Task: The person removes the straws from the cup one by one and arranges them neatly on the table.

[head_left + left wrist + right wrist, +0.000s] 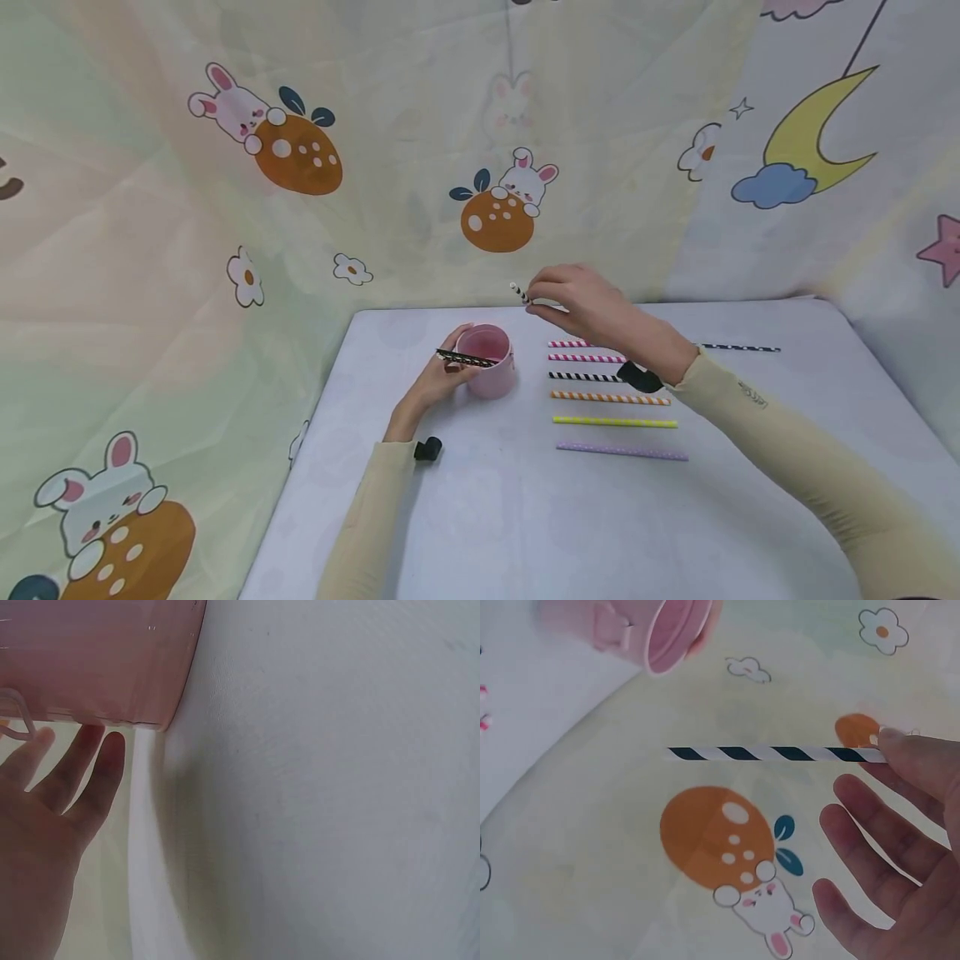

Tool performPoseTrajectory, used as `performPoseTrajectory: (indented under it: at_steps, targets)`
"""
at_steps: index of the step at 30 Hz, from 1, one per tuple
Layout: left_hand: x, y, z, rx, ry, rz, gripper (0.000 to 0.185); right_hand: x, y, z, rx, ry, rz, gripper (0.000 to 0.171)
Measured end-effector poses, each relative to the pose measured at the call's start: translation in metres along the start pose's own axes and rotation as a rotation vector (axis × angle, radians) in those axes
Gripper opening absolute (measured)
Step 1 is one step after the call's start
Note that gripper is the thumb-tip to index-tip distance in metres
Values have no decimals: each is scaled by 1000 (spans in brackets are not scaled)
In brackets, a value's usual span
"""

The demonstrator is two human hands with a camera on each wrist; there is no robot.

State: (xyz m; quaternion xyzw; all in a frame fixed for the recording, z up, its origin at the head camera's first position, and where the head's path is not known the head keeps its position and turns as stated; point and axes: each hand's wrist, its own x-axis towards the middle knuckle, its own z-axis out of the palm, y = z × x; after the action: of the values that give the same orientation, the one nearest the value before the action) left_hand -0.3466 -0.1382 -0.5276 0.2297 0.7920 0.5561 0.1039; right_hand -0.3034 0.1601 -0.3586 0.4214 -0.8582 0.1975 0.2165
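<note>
Purple paper leads the row nearest the person: a purple straw (622,452), then a yellow straw (615,422), an orange striped straw (611,398), a black striped one (585,377) and two pink striped ones (586,358) on the white table (480,517). Left of them, the left hand (438,379) cups the pink cup (487,360), a black dotted straw (465,359) across its rim. Farther back, the right hand (581,304) hovers above the table, pinching a dark striped straw (776,754), other fingers spread.
</note>
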Motion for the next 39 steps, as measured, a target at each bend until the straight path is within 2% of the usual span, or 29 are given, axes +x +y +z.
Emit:
performPoseTrajectory:
  at_steps: [4,11,20,23,28,32,39]
  targets:
    - [-1,1,0,3,2,-1,81,-10,7,-7,-21,-4,13,9]
    - [-3,6,0,8,-1,-18,81,-35,18,-17,-93,-82,99,10]
    - [-3,4,-1,-17,-15,5,81,-72,35,-26,-259,-199,208,13]
    - [1,-7,0,-7,-7,7,82,-88,41,-26,-304,-236,237,14]
    - [7,-27,1,-4,19,15,83,-113,53,-22,-381,-337,341,15]
    - [9,-31,1,-2,23,28,82,-132,64,-18,-421,-447,407,14]
    - [9,-31,1,3,33,24,80,-168,91,-7,-439,-569,470,10]
